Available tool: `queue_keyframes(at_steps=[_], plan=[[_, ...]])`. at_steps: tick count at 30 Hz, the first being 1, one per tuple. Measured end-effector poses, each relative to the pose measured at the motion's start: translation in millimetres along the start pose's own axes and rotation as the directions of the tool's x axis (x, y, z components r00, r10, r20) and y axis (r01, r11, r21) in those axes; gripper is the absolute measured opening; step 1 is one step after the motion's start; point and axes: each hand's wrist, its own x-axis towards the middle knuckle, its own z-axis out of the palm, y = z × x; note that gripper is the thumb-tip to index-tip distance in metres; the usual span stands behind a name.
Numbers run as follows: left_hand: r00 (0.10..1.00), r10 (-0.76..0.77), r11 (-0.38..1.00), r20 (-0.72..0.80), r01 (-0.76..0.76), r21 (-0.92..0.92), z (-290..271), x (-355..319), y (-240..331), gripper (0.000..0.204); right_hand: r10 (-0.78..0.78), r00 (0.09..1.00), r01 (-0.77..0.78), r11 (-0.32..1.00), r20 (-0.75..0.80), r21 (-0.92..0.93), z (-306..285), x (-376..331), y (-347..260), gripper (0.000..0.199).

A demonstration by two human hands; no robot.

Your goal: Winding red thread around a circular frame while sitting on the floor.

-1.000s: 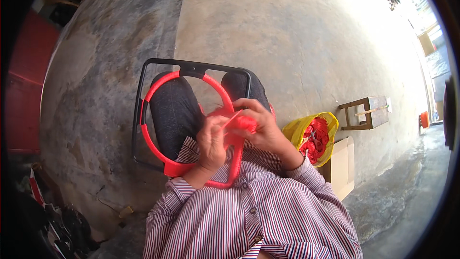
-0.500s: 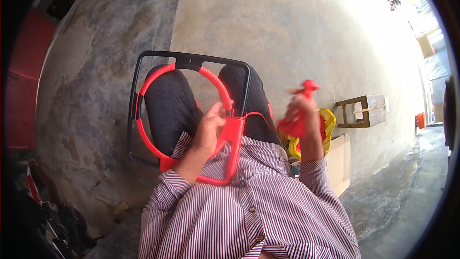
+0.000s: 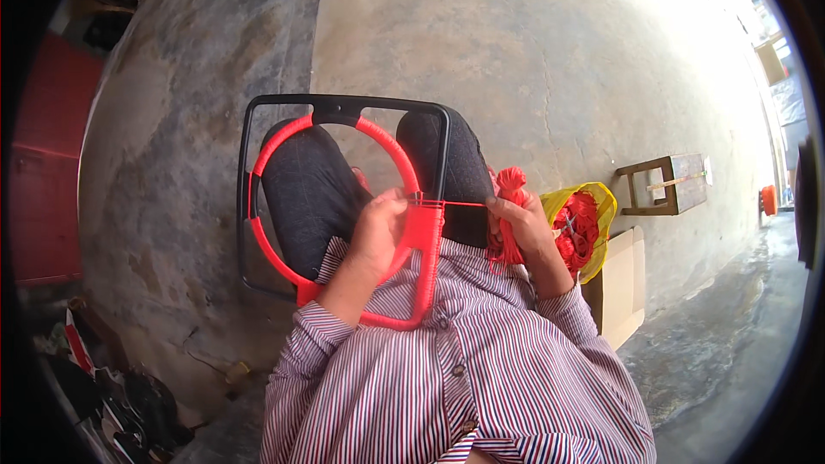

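Note:
A black rectangular frame [image 3: 344,100] with a round inner ring [image 3: 388,144] rests across my lap. Red cord covers much of the ring and a wide band [image 3: 421,232] on the frame's right side. My left hand [image 3: 376,230] is closed on the ring's right part, fingertips by the upper edge of that band. Off to the right, my right hand [image 3: 526,222] grips a bundle of red cord [image 3: 512,182], whose loose ends hang below the fingers. Between the two hands a red strand [image 3: 464,204] runs taut and nearly level from the frame.
A yellow bag [image 3: 607,215] full of tangled red cord stands by my right knee, with flattened cardboard [image 3: 626,288] beside it. Farther right lies a wooden stool [image 3: 675,185] on the concrete floor. Dark clutter [image 3: 120,404] fills the lower left, below a red panel [image 3: 47,206].
My right hand has come down and left with the cord bundle, and the slack strand is now pulled straight. My left hand stays on the frame. More of the yellow bag shows.

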Motion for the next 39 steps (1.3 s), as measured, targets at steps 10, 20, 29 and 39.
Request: queue_keyframes(at_steps=[10,20,29,39], plan=[[0.994,-0.029,0.986,0.109,0.046,-0.158,4,-4,5,0.033,-0.119,0.992,0.121,0.989,0.030,-0.089,-1,-19,22,0.017],[0.994,0.075,0.980,0.084,-0.058,-0.191,-17,-14,19,0.031,0.124,0.944,-0.088,0.987,-0.304,0.132,-82,-14,12,0.009],[0.994,-0.022,0.993,0.105,0.034,-0.114,-8,-11,6,0.028,-0.047,0.868,0.301,0.841,-0.493,0.450,-123,32,43,0.009],[0.739,0.673,0.679,-0.034,-0.599,0.425,5,-10,-10,0.033,-0.456,0.464,0.760,-0.236,0.759,-0.606,84,33,-40,0.042]])
